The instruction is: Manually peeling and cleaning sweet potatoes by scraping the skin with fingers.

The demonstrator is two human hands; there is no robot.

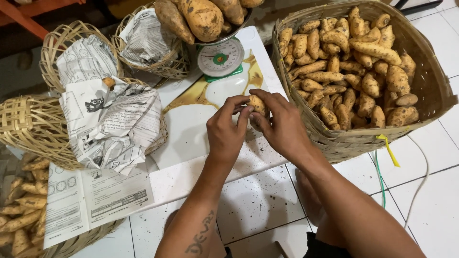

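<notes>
head view: left hand (pixel 225 131) and right hand (pixel 282 125) grip one sweet potato (pixel 257 103).

A low table (pixel 191 129) stands on the tiled floor (pixel 430 200). At its far end sits a weighing scale (pixel 220 58), large sweet potatoes (pixel 203 16) heaped in its pan. To the right of the table, a big woven basket (pixel 430 91) holds many small sweet potatoes (pixel 354 62). Left of the scale stand three paper-lined baskets (pixel 62 43) — an unlined one (pixel 28 126) lies tipped beside them. Both hands, left hand (pixel 227 131) and right hand (pixel 282 122), meet over the table's middle around one sweet potato (pixel 257 104). More sweet potatoes (pixel 21 210) sit at near left.
</notes>
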